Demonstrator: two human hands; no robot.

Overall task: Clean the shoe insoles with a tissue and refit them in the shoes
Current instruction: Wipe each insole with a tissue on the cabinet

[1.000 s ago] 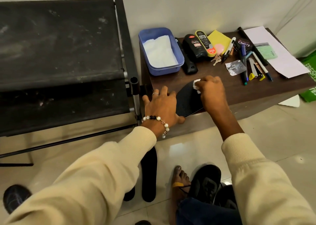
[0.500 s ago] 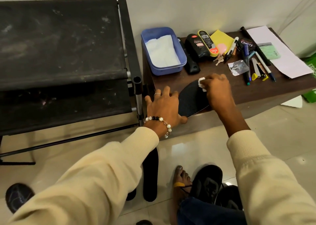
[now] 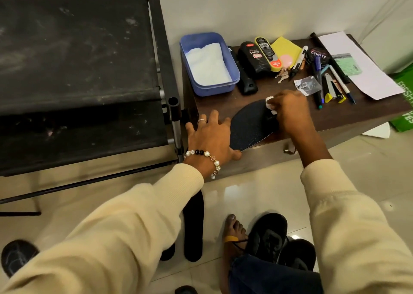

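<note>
A black insole (image 3: pixel 248 128) lies on the brown table (image 3: pixel 348 117), its heel end hanging over the front edge. My left hand (image 3: pixel 210 137) rests flat on the table's corner, its thumb against the insole's heel. My right hand (image 3: pixel 288 110) pinches a small white tissue (image 3: pixel 270 104) and presses it on the insole's toe end. A second black insole (image 3: pixel 194 226) lies on the floor below, partly hidden by my left sleeve. Two black shoes (image 3: pixel 268 235) stand on the floor beside my bare foot.
A blue tub (image 3: pixel 232 79) holding white tissues stands at the table's back left. Polish bottles (image 3: pixel 250 59), a yellow cloth, keys, several pens (image 3: pixel 318 79) and papers (image 3: pixel 357 63) crowd the back. A black fabric rack (image 3: pixel 73 74) fills the left. Another dark shoe (image 3: pixel 16 255) sits bottom left.
My right hand with the tissue has shifted slightly along the insole's toe end. The left hand has stayed in place.
</note>
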